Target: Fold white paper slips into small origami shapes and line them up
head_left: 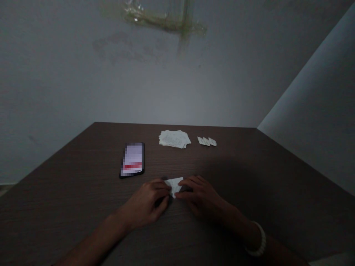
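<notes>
A small white piece of paper (174, 184) lies on the dark wooden table (249, 177) near its front. My left hand (148, 203) pinches the paper's left edge with curled fingers. My right hand (198, 195) presses on its right edge, fingers bent over it; a white bracelet (259, 240) sits on that wrist. Part of the paper is hidden under the fingertips.
A phone (132, 159) with a lit screen lies to the left, behind my hands. A loose stack of white paper slips (174, 138) rests farther back. Three small folded paper pieces (206, 141) sit in a row to its right. Grey walls close in behind and at right.
</notes>
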Tool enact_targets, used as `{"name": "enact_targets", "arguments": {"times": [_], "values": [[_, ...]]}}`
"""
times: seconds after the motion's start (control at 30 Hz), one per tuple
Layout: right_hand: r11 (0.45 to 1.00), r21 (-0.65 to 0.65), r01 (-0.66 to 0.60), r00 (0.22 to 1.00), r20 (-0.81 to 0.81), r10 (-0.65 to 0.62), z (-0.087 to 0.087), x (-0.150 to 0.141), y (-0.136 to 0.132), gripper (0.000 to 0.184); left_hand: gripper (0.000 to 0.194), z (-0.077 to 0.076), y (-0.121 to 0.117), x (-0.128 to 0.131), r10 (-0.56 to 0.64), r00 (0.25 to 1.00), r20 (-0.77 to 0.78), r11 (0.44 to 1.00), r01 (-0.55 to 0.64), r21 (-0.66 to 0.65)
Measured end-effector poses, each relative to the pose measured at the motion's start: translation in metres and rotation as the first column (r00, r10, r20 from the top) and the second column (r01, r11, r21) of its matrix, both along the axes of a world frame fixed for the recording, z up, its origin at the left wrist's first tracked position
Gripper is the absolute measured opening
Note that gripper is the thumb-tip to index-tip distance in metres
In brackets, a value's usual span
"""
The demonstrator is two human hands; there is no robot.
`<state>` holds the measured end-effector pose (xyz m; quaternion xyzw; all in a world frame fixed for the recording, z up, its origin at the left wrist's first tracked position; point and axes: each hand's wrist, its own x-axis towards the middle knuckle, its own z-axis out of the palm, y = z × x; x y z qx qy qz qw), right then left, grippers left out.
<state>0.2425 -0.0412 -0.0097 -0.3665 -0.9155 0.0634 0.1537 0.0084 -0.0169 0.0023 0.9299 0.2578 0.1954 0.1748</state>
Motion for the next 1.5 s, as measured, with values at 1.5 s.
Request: {"name": "enact_targets", "arguments": {"times": [1.5], "values": [[0.953, 0.112, 0.28, 0.957, 0.047, -0.287, 0.003, 0.002, 0.013, 0.025, 0.025, 0.007, -0.011, 0.002, 0.01, 0.982, -0.188, 0.99, 0.017, 0.143]]}}
